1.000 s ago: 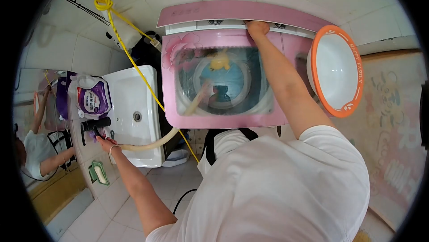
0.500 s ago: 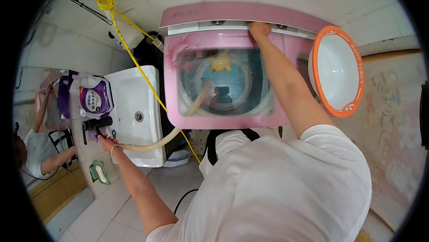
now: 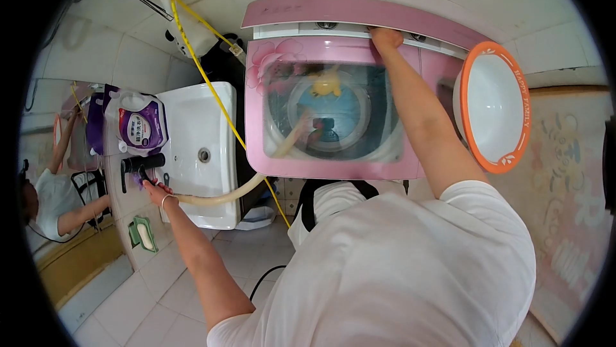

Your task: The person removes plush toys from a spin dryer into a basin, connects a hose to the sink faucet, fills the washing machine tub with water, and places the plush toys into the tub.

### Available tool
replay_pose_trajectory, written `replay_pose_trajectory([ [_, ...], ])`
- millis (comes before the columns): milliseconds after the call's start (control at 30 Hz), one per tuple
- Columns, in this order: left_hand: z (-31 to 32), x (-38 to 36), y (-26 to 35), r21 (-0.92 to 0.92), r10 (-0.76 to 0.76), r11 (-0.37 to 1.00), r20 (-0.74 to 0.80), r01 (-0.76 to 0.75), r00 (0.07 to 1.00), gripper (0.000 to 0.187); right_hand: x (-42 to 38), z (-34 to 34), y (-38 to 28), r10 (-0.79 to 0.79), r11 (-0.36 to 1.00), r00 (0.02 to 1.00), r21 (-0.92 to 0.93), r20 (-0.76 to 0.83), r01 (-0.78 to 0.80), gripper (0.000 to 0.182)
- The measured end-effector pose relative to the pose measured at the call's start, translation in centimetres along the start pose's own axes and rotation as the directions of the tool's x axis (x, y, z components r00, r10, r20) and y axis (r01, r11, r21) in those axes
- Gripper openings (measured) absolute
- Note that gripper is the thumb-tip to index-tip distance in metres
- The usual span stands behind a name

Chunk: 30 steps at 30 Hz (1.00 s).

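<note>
At the black faucet [image 3: 142, 165], my left hand [image 3: 158, 193] is closed around the end of a cream hose [image 3: 218, 199]. The hose crosses the white sink and reaches the pink washing machine [image 3: 333, 168], where part of it shows through the clear lid [image 3: 277, 116]. A yellow thing [image 3: 326, 84] and a blue round area also show through this lid. My right hand [image 3: 387, 39] reaches under the raised pink edge of the control panel [image 3: 359, 8], between two visible knobs; its fingertips are hidden there.
A white basin with an orange rim [image 3: 471, 103] leans on the machine's right side. Yellow rope [image 3: 215, 93] hangs across the sink's right edge. A purple detergent pouch [image 3: 141, 126] stands behind the sink [image 3: 192, 106]. A green soap dish [image 3: 142, 234] and a mirror are at left.
The view has shifted slightly, so the machine and basin appear a little further right. Both hands stay at the same places, on the hose end and under the panel edge.
</note>
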<state>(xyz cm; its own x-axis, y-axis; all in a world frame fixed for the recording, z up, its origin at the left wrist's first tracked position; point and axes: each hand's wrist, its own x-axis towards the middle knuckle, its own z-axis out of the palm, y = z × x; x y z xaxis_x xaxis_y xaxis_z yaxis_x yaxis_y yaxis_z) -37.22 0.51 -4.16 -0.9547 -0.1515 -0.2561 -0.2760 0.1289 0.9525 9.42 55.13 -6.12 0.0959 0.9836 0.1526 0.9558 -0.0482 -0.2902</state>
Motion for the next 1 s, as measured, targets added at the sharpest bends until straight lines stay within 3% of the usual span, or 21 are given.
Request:
replay_pose_trajectory([
  [233, 0.0, 0.2, -0.1, 0.004, 0.009, 1.000, -0.007, -0.009, 1.000, 0.043, 0.0, 0.3, 0.4, -0.078, 0.995, 0.992, 0.056, -0.095, 0.083, 0.039],
  [433, 0.2, -0.5, 0.3, 0.005, -0.001, 1.000, 0.002, 0.001, 1.000, 0.042, 0.1, -0.2, 0.2, -0.038, 0.998, 0.999, 0.046, -0.024, 0.039, 0.043],
  [1000, -0.1, 0.2, 0.0, 0.008, 0.005, 1.000, 0.010, -0.005, 1.000, 0.043, 0.2, 0.3, 0.4, -0.071, 0.997, 0.996, -0.006, -0.052, 0.071, 0.044],
])
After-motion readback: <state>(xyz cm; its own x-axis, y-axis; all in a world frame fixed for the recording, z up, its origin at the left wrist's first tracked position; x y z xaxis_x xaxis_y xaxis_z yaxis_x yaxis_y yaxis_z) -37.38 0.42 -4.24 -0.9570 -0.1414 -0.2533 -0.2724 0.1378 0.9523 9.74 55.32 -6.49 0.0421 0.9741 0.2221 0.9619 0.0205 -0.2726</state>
